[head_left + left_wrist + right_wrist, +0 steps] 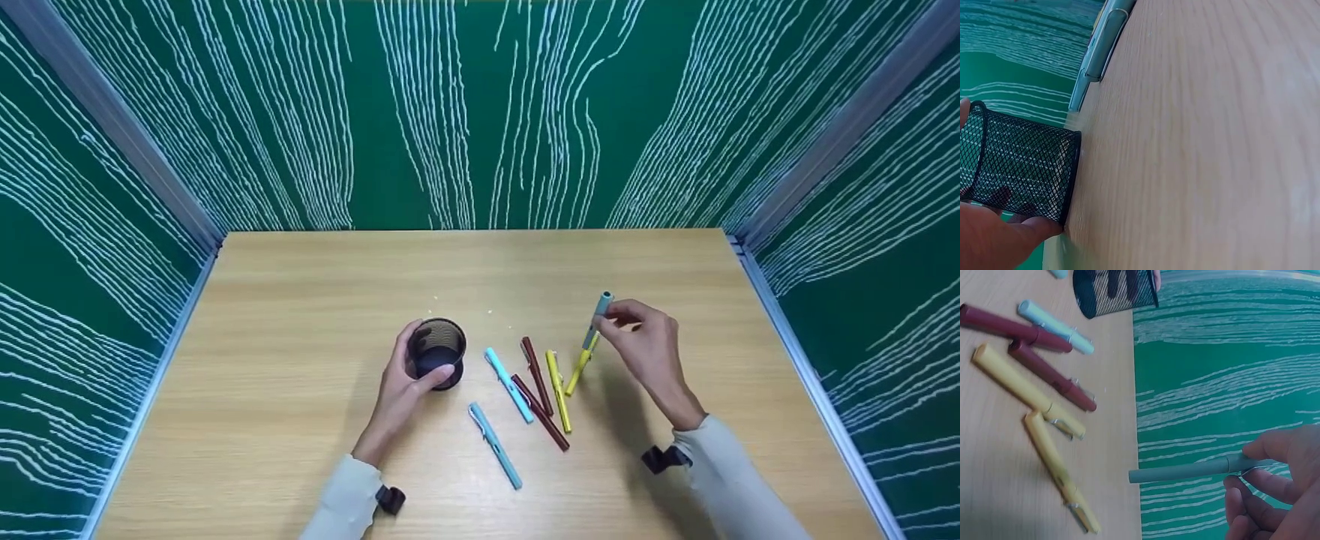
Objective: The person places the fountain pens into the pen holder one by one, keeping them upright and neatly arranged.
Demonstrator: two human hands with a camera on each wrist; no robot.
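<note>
My left hand [399, 394] grips a black mesh pen holder [442, 335], thumb at the near side and fingers round the far left. The holder stands upright on the table, with no pens visible inside. Between thumb and fingertips, my right hand [646, 341] pinches a grey-green pen [1185, 472], held up steeply above the table. Under and beside that pen lies a yellow pen [579, 373], with a second yellow pen [558, 394] to its left. Two dark red pens [538, 375] cross near a bright blue pen [510, 385]. Closer to me lies a teal pen [496, 448].
The wooden table [285, 315] ends at a green back wall [495, 112] with white wavy lines. Similar walls stand left and right, behind metal posts [847, 105]. Some tiny pale specks lie behind the holder.
</note>
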